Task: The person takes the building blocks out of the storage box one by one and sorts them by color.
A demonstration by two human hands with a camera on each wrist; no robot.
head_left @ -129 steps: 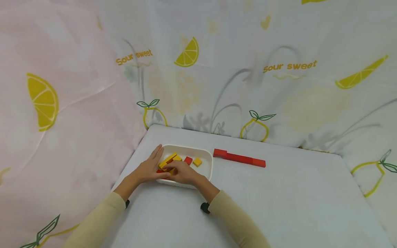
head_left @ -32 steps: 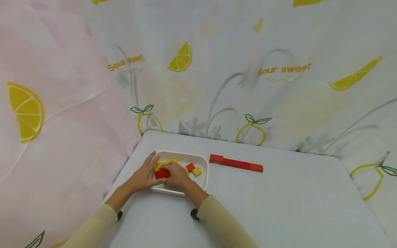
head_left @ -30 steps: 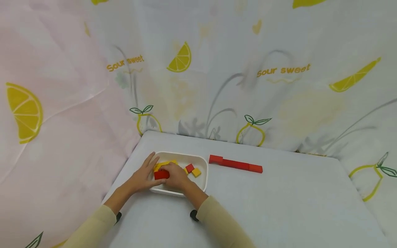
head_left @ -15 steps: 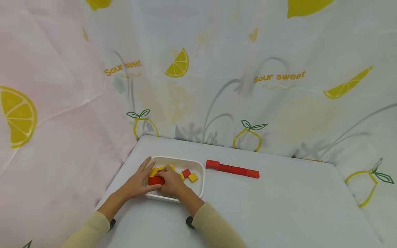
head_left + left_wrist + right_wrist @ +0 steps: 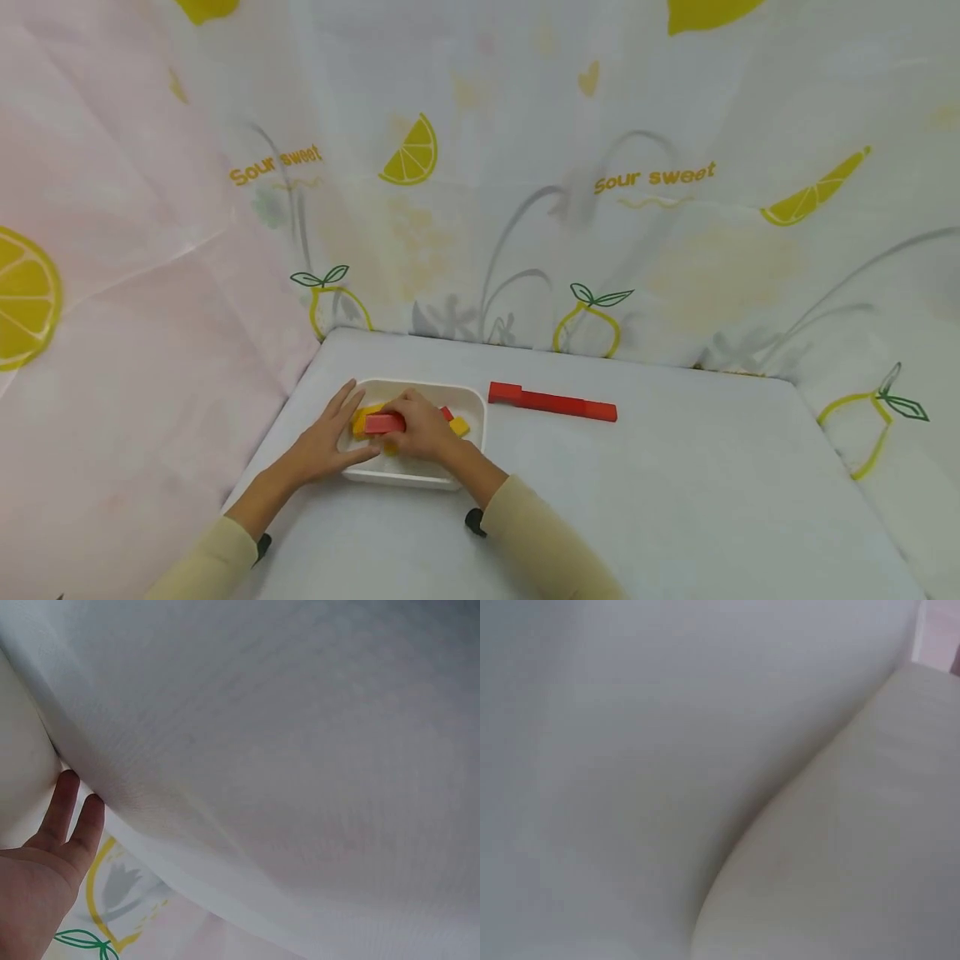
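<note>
A white tray [image 5: 401, 481] holds several red and yellow blocks. At the tray's left end my left hand [image 5: 318, 446] rests against the rim, fingers stretched along the far side and thumb toward the front. The left wrist view shows two straight fingers of that left hand [image 5: 49, 862] beside a pale wall. Between thumb and fingers my right hand [image 5: 427, 433] holds a red block [image 5: 384, 423] above the tray floor. Yellow blocks [image 5: 365, 419] lie left of it; another yellow block [image 5: 460, 427] and a red one lie right, partly covered by the hand. The right wrist view is mostly blurred pale surfaces.
Right of the tray, red blocks lie end to end in a line [image 5: 555, 403] on the white tabletop [image 5: 637, 500]. Lemon-printed cloth [image 5: 510, 250] hangs along the back and left edges of the table.
Four seconds ago my right hand was among the blocks at the tray's left; now it holds a red block, lifted and tilted since half a second ago. My left hand stays at the rim.
</note>
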